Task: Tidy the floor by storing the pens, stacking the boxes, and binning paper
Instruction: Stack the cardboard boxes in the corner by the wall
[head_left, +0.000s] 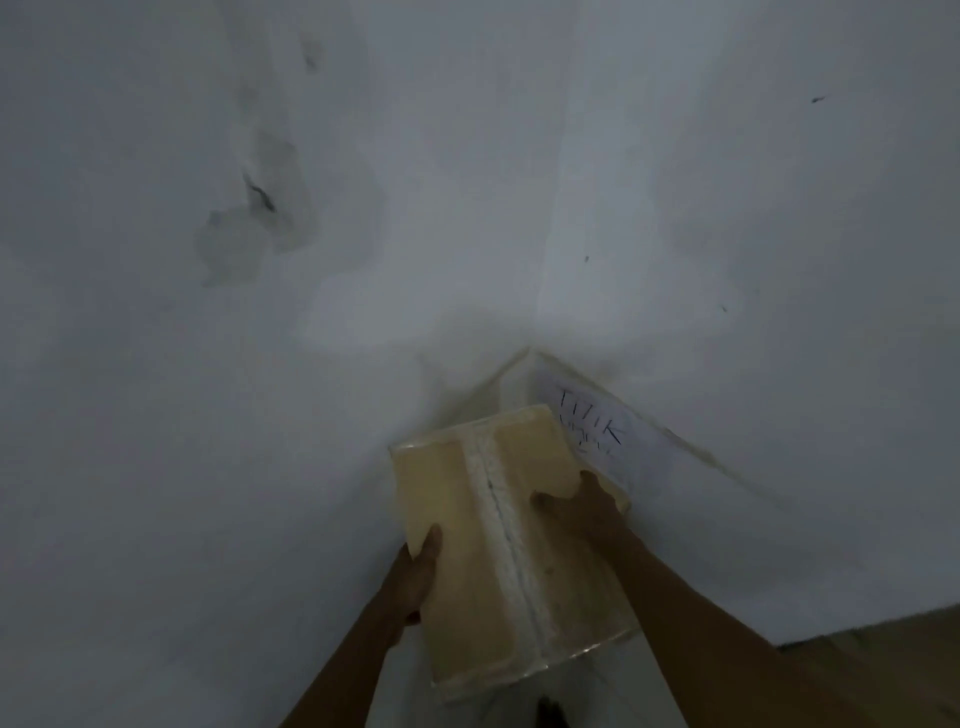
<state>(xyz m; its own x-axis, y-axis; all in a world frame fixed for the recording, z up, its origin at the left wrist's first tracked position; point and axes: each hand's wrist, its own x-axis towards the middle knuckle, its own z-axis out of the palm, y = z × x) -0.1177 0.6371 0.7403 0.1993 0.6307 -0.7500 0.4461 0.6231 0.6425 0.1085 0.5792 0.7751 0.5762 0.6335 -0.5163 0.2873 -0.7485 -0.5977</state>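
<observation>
box (457, 493): 1 | paper sheet (636, 441): 1 | left hand (415, 571), right hand (587, 506): 2

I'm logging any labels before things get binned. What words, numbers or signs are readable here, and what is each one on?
"TITIK" (likely reading; thin, shaky strokes): handwritten in dark ink on the white sheet of paper in the wall corner behind the cardboard box.
Second line under it, same sheet: too small and blurred to read.
Cardboard box, gripped by the left hand and right hand: no print visible, only a tape seam.

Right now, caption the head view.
Left hand and right hand hold a taped beige cardboard box by a handwritten white paper.
</observation>
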